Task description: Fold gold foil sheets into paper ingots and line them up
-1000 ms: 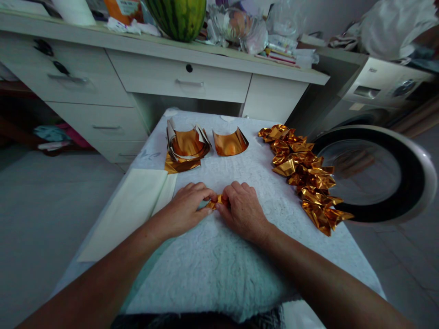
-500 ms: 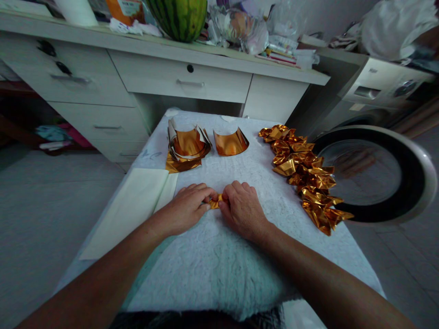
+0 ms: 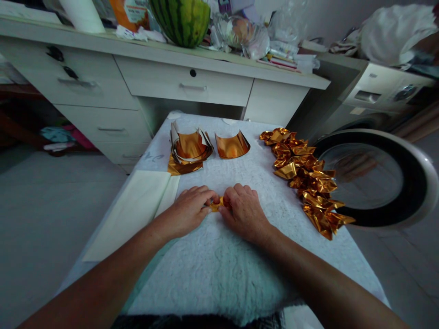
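Note:
A small piece of gold foil paper (image 3: pixel 215 206) lies between my hands over the cloth-covered table (image 3: pixel 206 269). My left hand (image 3: pixel 194 205) pinches its left end, and my right hand (image 3: pixel 242 210) grips its right end; the fingers hide most of it. Beyond them stands a stack of curved gold foil sheets (image 3: pixel 190 146), with white undersides showing. One single curved gold sheet (image 3: pixel 233 146) sits to the right of that stack. Along the table's right side runs a row of folded gold foil pieces (image 3: pixel 302 173), crowded against each other.
Pale paper sheets (image 3: pixel 130 210) lie on the table's left side. A white desk (image 3: pixel 164 64) stands behind, bearing a cut watermelon (image 3: pixel 181 20), plastic bags and packets. The open round door of a washing machine (image 3: pixel 370 173) reaches close to the table's right edge.
The whole view has shifted slightly, so everything appears a little lower. Both hands keep hold of the foil paper, with only small finger movement.

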A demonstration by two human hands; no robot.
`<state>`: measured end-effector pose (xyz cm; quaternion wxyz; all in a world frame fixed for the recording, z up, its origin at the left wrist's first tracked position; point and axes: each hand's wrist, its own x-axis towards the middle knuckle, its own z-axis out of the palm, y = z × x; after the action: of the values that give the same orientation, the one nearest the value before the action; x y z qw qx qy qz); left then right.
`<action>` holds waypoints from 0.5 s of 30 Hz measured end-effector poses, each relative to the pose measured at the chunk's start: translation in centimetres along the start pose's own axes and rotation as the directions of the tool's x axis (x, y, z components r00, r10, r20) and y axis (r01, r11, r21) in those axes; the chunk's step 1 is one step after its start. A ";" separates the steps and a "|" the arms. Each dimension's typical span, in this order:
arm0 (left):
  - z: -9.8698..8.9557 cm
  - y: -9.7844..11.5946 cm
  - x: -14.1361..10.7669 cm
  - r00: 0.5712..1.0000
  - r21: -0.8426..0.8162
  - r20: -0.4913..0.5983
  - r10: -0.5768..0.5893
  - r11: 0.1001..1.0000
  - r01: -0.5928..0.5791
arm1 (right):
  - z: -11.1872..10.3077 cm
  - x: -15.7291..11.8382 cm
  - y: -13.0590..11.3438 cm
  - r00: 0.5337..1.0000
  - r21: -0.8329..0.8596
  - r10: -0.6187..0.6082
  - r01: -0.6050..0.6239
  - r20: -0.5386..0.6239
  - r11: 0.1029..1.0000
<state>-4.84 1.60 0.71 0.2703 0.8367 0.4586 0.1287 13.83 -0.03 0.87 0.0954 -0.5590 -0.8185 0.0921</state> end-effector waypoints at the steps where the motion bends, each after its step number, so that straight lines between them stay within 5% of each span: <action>1: 0.0 -0.1 0.0 1.000 -0.002 -0.001 0.003 1.000 -0.003 | 0.0 0.0 0.2 1.000 0.016 -0.003 0.003 0.001 1.000; 15: -0.1 -0.2 -0.2 1.000 -0.031 0.004 0.006 1.000 -0.006 | -0.9 -0.3 3.4 0.998 0.109 0.041 -0.046 0.047 0.993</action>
<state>-5.11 1.56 0.71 0.2837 0.8342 0.4534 0.1347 17.21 0.92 0.83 0.1058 -0.5683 -0.8018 0.1516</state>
